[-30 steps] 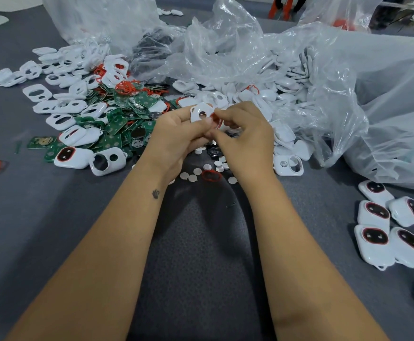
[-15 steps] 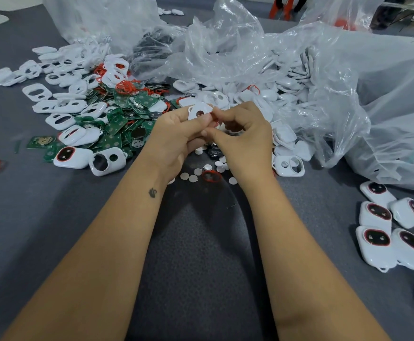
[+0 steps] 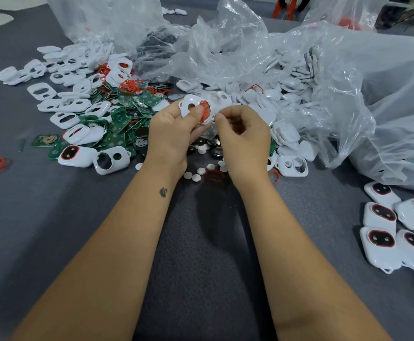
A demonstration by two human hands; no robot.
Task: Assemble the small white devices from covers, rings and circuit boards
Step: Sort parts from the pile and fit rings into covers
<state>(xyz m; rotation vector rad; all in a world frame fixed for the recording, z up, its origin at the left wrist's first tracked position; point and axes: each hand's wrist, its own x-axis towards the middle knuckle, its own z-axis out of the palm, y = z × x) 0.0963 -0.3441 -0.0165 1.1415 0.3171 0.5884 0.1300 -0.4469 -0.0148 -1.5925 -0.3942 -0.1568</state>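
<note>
Centre frame, my left hand (image 3: 176, 129) pinches a small white plastic cover (image 3: 193, 107) with a thin red rubber ring (image 3: 204, 110). I judge both light, the ring floppy; grip the cover's edges. My right hand (image 3: 244, 134) is curled, apparently empty.

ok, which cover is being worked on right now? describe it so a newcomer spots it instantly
Start at the pile of green circuit boards left of centre, then look right to the left hand. The white cover is pinched in its grip, lifted off the table, the only one with a red ring hanging loose across its opening.
</note>
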